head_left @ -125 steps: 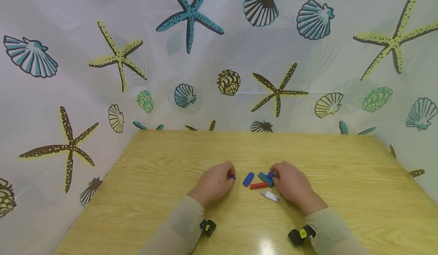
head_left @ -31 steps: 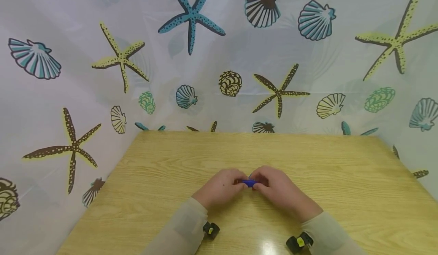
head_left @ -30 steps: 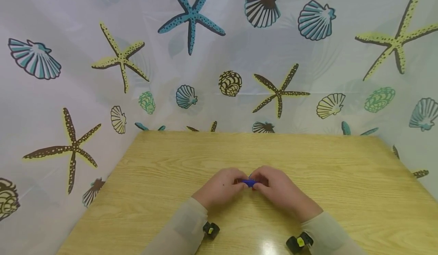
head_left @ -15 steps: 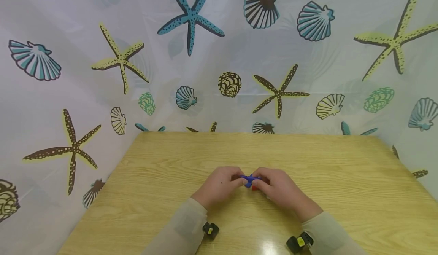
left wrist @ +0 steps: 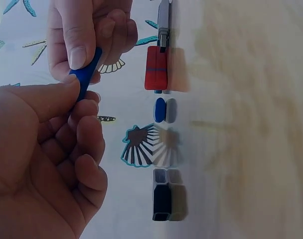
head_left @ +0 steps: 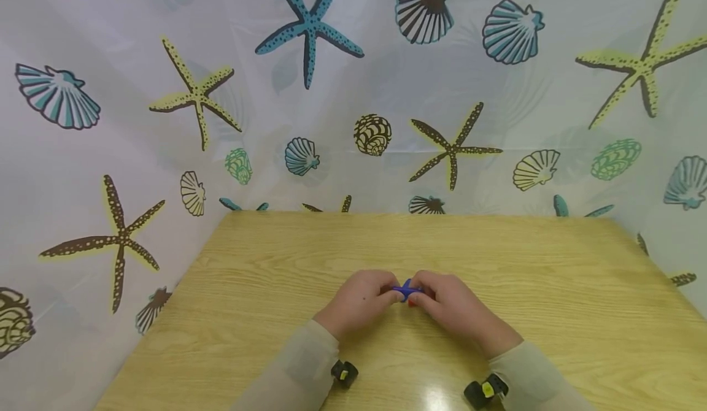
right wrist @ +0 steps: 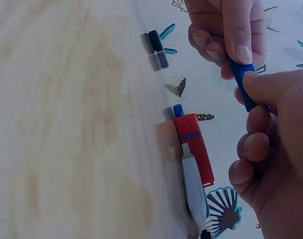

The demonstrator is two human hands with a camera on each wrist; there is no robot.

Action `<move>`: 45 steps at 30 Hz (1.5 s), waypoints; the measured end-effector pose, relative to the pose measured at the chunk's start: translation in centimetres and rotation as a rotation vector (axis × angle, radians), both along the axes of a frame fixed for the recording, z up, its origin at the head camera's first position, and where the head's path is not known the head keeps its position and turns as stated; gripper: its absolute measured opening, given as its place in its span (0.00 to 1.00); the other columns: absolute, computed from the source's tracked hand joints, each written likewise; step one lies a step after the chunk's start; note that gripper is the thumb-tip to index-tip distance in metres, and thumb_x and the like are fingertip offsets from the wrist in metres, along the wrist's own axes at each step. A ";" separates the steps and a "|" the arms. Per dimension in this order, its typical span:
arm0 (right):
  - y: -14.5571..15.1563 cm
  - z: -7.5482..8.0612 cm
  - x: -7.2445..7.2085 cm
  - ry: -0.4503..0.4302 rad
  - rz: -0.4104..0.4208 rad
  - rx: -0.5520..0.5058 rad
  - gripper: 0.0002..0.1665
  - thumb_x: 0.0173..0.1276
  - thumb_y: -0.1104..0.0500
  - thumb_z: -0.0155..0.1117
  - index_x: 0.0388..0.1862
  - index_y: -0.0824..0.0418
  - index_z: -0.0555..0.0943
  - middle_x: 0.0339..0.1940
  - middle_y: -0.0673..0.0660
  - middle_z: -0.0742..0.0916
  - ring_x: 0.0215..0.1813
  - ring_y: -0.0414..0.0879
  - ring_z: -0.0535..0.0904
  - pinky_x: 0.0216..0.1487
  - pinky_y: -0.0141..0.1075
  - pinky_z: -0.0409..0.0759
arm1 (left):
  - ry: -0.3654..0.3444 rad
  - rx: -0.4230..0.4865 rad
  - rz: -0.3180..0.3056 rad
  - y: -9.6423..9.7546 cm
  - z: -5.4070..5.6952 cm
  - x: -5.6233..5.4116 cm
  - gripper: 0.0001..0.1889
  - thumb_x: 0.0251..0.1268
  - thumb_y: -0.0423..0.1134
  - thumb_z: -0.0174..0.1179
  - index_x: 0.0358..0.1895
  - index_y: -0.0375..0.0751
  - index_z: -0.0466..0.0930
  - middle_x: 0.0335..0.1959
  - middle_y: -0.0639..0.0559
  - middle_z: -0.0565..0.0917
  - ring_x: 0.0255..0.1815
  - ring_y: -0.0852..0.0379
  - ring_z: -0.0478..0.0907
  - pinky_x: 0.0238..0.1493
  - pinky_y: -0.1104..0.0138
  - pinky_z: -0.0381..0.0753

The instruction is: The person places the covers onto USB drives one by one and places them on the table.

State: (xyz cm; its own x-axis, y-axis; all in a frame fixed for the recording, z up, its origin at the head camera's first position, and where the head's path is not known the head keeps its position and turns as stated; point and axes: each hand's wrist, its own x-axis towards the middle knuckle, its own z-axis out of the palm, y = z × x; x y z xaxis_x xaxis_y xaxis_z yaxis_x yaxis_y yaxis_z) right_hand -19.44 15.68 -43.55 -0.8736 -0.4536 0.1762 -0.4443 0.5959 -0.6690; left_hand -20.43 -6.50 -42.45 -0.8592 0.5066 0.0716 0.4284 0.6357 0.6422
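Both hands meet over the middle of the table, holding a slim blue USB flash drive (right wrist: 243, 87) between them. My left hand (head_left: 361, 297) pinches one end with thumb and fingers; my right hand (head_left: 450, 300) pinches the other. No metal plug shows on it, and the fingertips hide its ends. In the right wrist view, a red flash drive (right wrist: 196, 154) and a white one with a metal plug (right wrist: 191, 184) lie beside the hands. Another blue drive (left wrist: 160, 110) shows end-on in the left wrist view, close to the red one.
A small black piece with a grey end (left wrist: 162, 201) lies apart from the drives in the left wrist view. The wood-grain table (head_left: 276, 245) ends at a hanging white cloth (head_left: 331, 104) printed with shells and starfish.
About four seconds ago the hands were apart, each at a blue piece, a metal plug showing at the right. They have since come together on one blue drive, lately turned edge-on and raised slightly.
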 end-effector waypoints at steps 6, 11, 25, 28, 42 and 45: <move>0.1 0.0 0.0 -0.006 0.009 -0.001 0.07 0.78 0.48 0.60 0.40 0.46 0.82 0.24 0.45 0.82 0.25 0.38 0.71 0.30 0.34 0.71 | -0.039 0.014 0.017 0.2 0.1 0.2 0.06 0.75 0.49 0.60 0.38 0.56 0.83 0.33 0.66 0.80 0.33 0.63 0.75 0.38 0.66 0.76; 0.3 -0.1 -0.1 -0.023 -0.010 0.008 0.06 0.77 0.49 0.61 0.41 0.46 0.83 0.26 0.43 0.83 0.28 0.39 0.73 0.33 0.35 0.72 | -0.063 0.018 0.035 0.3 0.1 0.2 0.07 0.74 0.50 0.61 0.38 0.56 0.83 0.31 0.65 0.80 0.32 0.62 0.75 0.36 0.65 0.76; 1.5 -0.4 -0.8 -0.024 -0.207 0.019 0.08 0.77 0.51 0.61 0.43 0.53 0.83 0.33 0.47 0.83 0.35 0.45 0.75 0.39 0.42 0.74 | -0.082 0.042 0.072 -0.5 -0.1 0.1 0.08 0.76 0.48 0.59 0.42 0.54 0.86 0.35 0.67 0.81 0.34 0.61 0.77 0.39 0.63 0.77; 2.4 -0.6 -1.2 0.009 -0.327 0.045 0.11 0.77 0.50 0.60 0.45 0.55 0.83 0.35 0.49 0.83 0.34 0.45 0.75 0.37 0.41 0.74 | -0.076 0.038 0.069 -0.6 -0.1 0.1 0.08 0.76 0.48 0.59 0.43 0.53 0.86 0.35 0.67 0.81 0.35 0.62 0.77 0.39 0.63 0.77; 4.2 -0.8 -1.5 -0.150 -0.407 0.200 0.17 0.76 0.53 0.59 0.57 0.59 0.78 0.42 0.57 0.87 0.36 0.48 0.79 0.37 0.45 0.77 | -0.087 0.033 0.056 -0.6 -0.2 0.0 0.08 0.76 0.48 0.58 0.41 0.52 0.86 0.33 0.65 0.81 0.33 0.60 0.75 0.37 0.64 0.76; 4.2 -0.9 -1.5 -0.157 -0.403 0.217 0.16 0.76 0.52 0.59 0.56 0.59 0.79 0.43 0.58 0.88 0.38 0.49 0.81 0.39 0.47 0.78 | -0.090 0.030 0.059 -0.6 -0.1 0.0 0.08 0.76 0.48 0.58 0.41 0.52 0.86 0.33 0.65 0.81 0.33 0.60 0.75 0.37 0.63 0.76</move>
State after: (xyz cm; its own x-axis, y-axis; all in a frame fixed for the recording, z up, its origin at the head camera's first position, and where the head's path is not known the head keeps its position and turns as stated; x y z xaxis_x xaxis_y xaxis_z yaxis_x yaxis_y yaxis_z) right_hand -20.96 19.83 -44.41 -0.9958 -0.0850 -0.0332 -0.0527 0.8330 -0.5507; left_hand -20.44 -7.05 -42.60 -0.8909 0.4542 0.0069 0.3306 0.6380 0.6955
